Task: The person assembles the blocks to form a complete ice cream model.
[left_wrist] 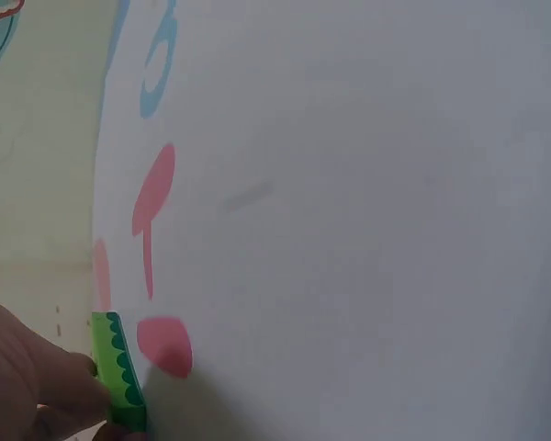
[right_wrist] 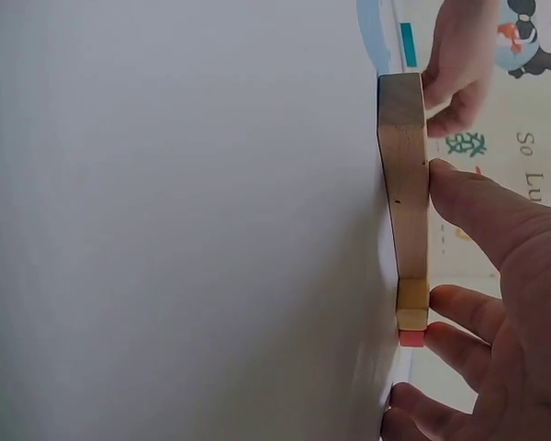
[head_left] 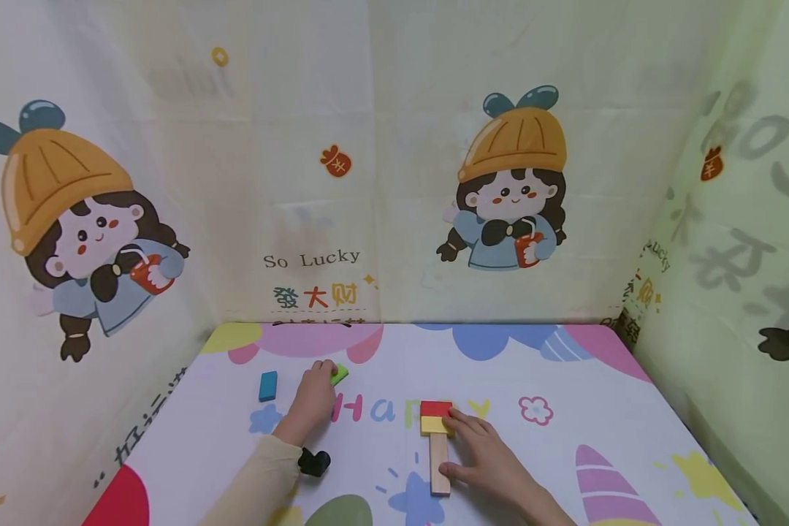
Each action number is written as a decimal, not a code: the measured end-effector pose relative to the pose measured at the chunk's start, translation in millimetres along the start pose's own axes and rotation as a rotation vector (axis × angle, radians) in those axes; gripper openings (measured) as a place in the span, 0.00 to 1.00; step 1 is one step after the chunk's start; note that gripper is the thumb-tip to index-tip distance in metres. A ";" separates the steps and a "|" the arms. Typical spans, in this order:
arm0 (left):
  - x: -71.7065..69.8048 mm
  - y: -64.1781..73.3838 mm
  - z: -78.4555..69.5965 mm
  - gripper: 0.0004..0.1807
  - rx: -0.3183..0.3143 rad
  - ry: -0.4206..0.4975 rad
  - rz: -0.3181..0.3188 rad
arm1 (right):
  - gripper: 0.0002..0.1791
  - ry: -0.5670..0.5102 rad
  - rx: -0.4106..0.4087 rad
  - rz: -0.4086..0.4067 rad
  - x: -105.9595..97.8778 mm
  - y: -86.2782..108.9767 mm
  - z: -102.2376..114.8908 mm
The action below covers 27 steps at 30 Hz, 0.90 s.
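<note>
Between the thumb and fingers of my left hand (head_left: 316,394) is a green block (left_wrist: 118,360) with a scalloped dark green edge, held at the far left of the table. My right hand (head_left: 489,460) touches a row of blocks with spread, mostly straight fingers. That row has a red block (head_left: 437,408) at its far end, a yellow block (head_left: 434,425) against it, and a long plain wooden block (head_left: 439,465) pointing toward me. In the right wrist view, the thumb touches the wooden block and fingertips lie at the yellow and red ones.
A blue block (head_left: 268,386) lies on the table left of my left hand. The printed white tabletop (head_left: 381,453) ends at a patterned cloth wall (head_left: 408,219) behind. Similar cloth hangs on both sides. A black device (head_left: 314,462) sits at my left wrist.
</note>
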<state>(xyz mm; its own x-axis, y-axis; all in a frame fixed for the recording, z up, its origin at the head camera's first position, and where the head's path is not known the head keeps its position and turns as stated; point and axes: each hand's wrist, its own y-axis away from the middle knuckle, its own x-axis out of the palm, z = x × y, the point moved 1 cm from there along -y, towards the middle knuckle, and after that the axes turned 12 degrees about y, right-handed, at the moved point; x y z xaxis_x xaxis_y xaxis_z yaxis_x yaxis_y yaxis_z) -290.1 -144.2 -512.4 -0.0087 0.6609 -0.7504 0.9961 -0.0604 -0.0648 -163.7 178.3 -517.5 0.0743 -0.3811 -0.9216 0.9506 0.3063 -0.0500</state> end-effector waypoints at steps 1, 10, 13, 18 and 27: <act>1.8 -0.3 -0.9 0.16 0.004 0.016 -0.005 | 0.46 -0.001 0.002 0.003 -0.1 -0.3 0.0; 20.3 3.5 -13.8 0.14 0.076 0.135 -0.054 | 0.46 0.005 0.014 0.023 -2.1 -2.4 0.8; 27.0 6.2 -19.5 0.15 0.121 0.148 -0.076 | 0.46 0.000 0.018 0.032 -2.1 -2.5 1.0; 36.0 9.3 -32.8 0.18 0.170 0.130 -0.060 | 0.47 0.011 0.020 0.032 -1.4 -4.1 0.1; 54.1 16.6 -57.8 0.19 0.228 0.082 0.054 | 0.46 0.001 0.037 0.043 0.0 -6.3 0.5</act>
<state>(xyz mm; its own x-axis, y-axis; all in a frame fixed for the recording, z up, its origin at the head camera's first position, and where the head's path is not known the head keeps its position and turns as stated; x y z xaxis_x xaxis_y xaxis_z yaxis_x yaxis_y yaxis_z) -269.0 -66.2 -516.1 0.0603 0.7103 -0.7013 0.9492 -0.2582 -0.1798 -169.5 175.8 -517.0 0.1150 -0.3675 -0.9229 0.9571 0.2897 0.0039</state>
